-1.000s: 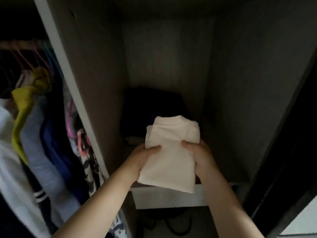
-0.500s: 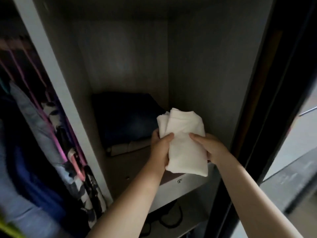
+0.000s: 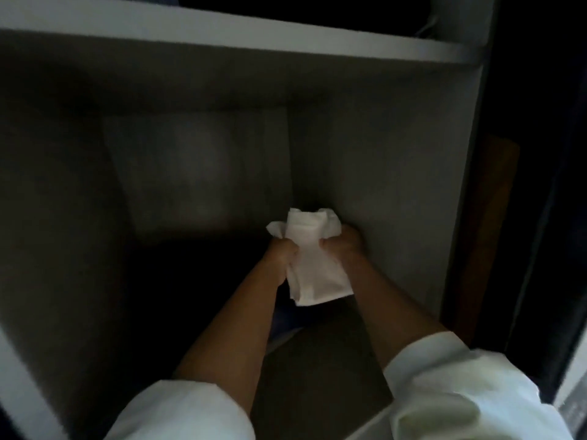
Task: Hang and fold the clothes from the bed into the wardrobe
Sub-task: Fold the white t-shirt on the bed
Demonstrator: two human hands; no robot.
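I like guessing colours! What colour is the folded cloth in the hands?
White. The folded cloth shows best in the head view, bright against the dark wardrobe.

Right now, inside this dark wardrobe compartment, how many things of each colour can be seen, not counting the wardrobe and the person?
White: 1, the folded white cloth garment, gripped by the left hand and the right hand.
Dark blue: 1, the dark blue folded fabric low under the forearms, barely visible in the shadow.
Total: 2

We can't make out the dark pile point(image 3: 203, 281) left of our arms; folded white cloth point(image 3: 313, 265) hides most fingers; whole frame is motion-blurred.
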